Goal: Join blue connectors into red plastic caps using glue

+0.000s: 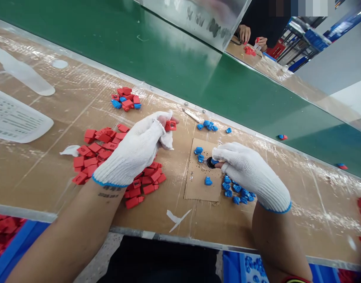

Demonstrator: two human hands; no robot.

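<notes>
My left hand (145, 141), in a white knit glove with bare fingertips, pinches a red plastic piece (170, 125) with a square opening. Under that wrist spreads a heap of red pieces (102, 137). My right hand (242, 165), gloved the same way, has its fingers closed on a small blue plastic piece (214, 161), mostly hidden, at a round black dish (210, 162). The dish sits on a cardboard sheet (202, 192), where a few loose blue pieces (208, 181) also lie. More blue pieces (242, 194) are heaped under my right wrist.
Beyond the bench runs a green belt (168, 74) carrying red-and-blue pieces (282, 137). A white-handled blade (191, 114) lies near its edge. A mixed red and blue pile (127, 98) is at the left. Across the belt, a co-worker's hands (244, 33) handle red parts.
</notes>
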